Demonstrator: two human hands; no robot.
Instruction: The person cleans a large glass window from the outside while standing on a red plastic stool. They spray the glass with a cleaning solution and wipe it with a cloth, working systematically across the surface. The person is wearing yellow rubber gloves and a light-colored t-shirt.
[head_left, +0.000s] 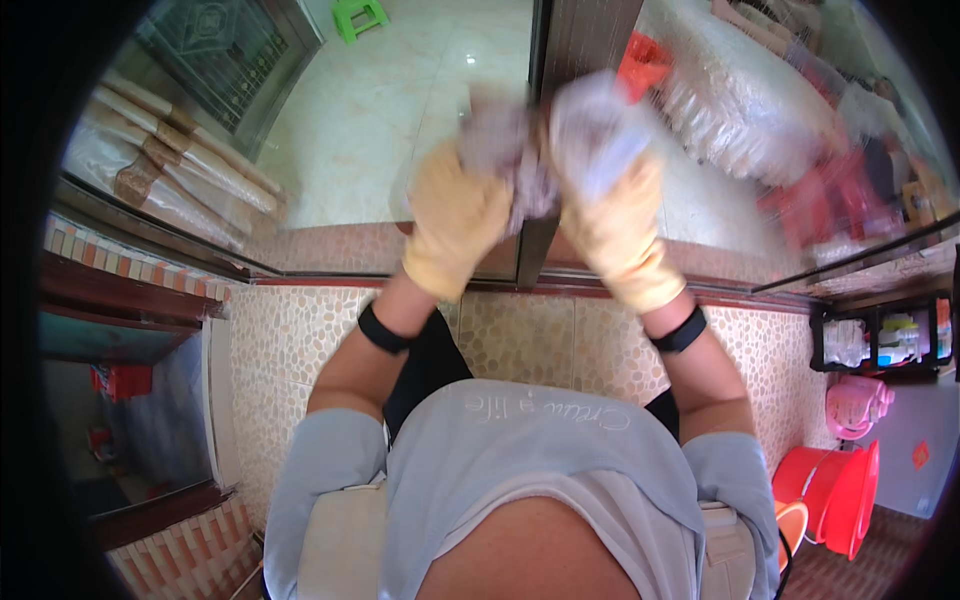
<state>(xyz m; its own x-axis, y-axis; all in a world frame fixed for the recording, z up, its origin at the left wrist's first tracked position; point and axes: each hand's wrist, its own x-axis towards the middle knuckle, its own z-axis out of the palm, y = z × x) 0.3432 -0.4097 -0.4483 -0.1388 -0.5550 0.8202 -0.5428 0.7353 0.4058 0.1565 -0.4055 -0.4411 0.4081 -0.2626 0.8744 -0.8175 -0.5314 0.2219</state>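
Note:
Both of my hands are raised in front of me in pale yellow gloves, before a dark upright door frame (536, 251) with glass on either side. My left hand (459, 217) is closed on a greyish-purple cloth (499, 139), which is blurred. My right hand (619, 225) grips a bunched part of cloth (589, 124) of similar colour with a pale blue-white patch. The cloth hangs down between the two hands; whether it is one piece or two I cannot tell. Dark bands sit on both wrists.
Behind the glass are a green plastic stool (358, 16), plastic-wrapped rolls (187, 161) and a large plastic-wrapped bundle (750, 97). At the right stand a black rack (874, 341) with bottles, a pink container (855, 405) and red buckets (825, 491). A pebble-patterned tiled floor (517, 337) lies below.

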